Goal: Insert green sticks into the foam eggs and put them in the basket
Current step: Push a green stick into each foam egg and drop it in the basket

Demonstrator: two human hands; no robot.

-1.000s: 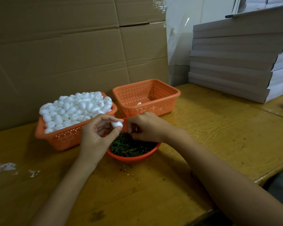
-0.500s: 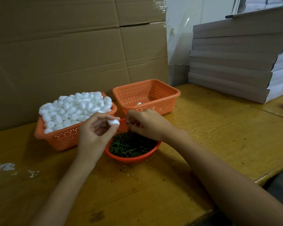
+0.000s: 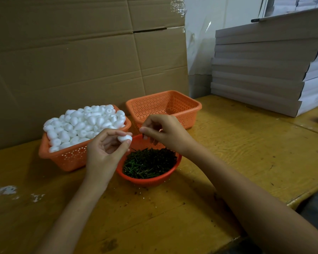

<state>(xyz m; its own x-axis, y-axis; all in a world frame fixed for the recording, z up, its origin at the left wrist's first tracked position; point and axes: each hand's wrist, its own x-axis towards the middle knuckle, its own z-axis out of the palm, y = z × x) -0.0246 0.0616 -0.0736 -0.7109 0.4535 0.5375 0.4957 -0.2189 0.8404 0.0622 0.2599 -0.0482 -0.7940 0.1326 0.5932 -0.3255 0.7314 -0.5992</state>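
Hands meet above the red bowl (image 3: 148,181): our right hand (image 3: 165,132), down among the green sticks (image 3: 149,162) a second ago, has lifted clear with one stick (image 3: 143,135) pinched between thumb and forefinger. Our left hand (image 3: 106,153) pinches a foam egg (image 3: 124,138) at its fingertips, just beside it. Insertion looks next; the basket (image 3: 191,105) waits behind.

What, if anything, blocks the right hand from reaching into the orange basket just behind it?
Likely nothing, so yes: the right hand, pinching a green stick, hovers just in front of the basket, whose open top is uncovered.
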